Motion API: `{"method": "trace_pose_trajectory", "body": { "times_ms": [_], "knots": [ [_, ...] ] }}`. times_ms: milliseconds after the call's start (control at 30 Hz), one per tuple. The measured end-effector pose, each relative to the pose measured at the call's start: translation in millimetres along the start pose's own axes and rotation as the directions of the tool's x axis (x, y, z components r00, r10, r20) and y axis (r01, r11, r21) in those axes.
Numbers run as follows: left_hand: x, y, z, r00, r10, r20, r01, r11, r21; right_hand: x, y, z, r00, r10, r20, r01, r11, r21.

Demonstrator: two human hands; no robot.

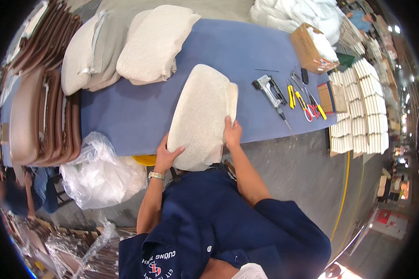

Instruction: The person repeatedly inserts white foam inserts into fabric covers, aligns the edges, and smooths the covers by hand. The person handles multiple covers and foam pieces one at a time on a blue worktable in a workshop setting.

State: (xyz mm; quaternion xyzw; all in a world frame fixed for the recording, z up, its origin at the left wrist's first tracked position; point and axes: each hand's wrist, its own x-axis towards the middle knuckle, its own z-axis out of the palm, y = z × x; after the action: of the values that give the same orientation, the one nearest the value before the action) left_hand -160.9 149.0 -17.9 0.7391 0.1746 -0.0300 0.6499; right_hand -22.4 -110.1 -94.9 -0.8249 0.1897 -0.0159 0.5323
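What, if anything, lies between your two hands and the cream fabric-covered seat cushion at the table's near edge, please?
Nothing visible does. The left hand and the right hand both rest directly on the cream fabric-covered seat cushion, which lies on the blue table.

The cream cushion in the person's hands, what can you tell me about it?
The cream cushion is a rounded, padded panel covered in nubby off-white fabric. It lies tilted over the near edge of the blue table, its lower end toward the person. The left hand grips its lower left edge; the right hand presses on its right side.
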Motion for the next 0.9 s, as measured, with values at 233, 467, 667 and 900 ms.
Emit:
{"method": "trace_pose_trajectory", "body": {
  "times_ms": [233,467,667,900],
  "knots": [
    [19.8,-44.4,4.9,0.989,-0.045,-0.140,0.061,0.992,0.113,4.8,-32.7,16.0,0.993,0.039,-0.109,-0.051,0.993,-0.107],
    [31.4,-36.0,14.4,0.976,0.091,-0.197,0.016,0.876,0.483,22.7,-44.1,26.8,0.990,0.095,-0.103,-0.121,0.950,-0.289],
    [123.9,19.5,48.1,0.961,0.274,-0.029,-0.139,0.572,0.809,25.6,-32.1,33.6,0.985,0.161,-0.055,-0.170,0.924,-0.342],
    [142.6,27.1,128.7,0.892,0.334,0.304,-0.377,0.181,0.908,20.4,-39.4,32.7,0.988,0.157,0.000,-0.150,0.942,-0.301]
  ]
}}
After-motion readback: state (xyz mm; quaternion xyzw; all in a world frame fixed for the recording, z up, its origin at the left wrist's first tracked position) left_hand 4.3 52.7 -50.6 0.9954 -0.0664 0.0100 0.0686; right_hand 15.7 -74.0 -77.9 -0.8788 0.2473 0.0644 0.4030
